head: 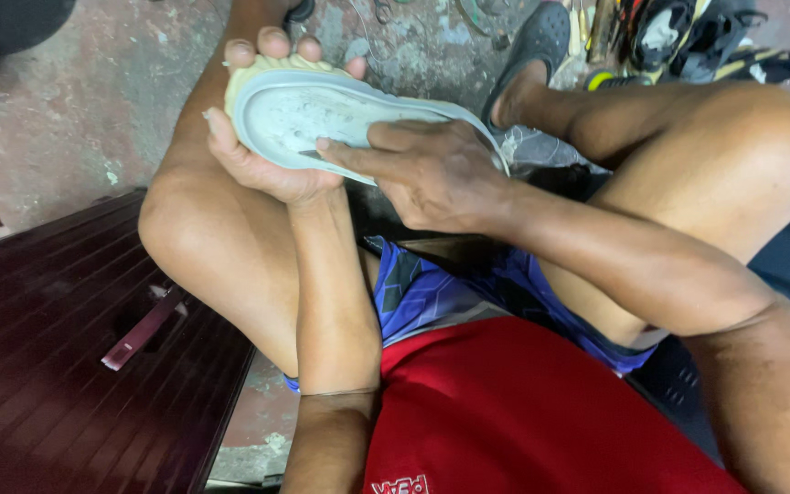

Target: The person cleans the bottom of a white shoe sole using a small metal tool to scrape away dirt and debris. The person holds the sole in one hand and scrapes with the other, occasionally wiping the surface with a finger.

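Closest to the camera is a red shirt (523,412), with blue shorts (432,293) just past it. To the left of the shoe sole, lower down, is 1 dark wooden box (57,366) with 1 flat handle (144,329) on it. There are 2 hands and 1 shoe sole (322,110). The sole is pale grey with a yellowish edge. It sits above the 2 bare knees, held up in the air. Its long side runs left to right, and its round end points left. The left hand (262,160) wraps around the round end and grips it. The right hand (432,169) lies on the sole, 1 finger pressing flat on it. Beyond the sole, to its right, is 1 dark sandal (532,46) on a foot, then a heap of shoes (688,37) on the floor.
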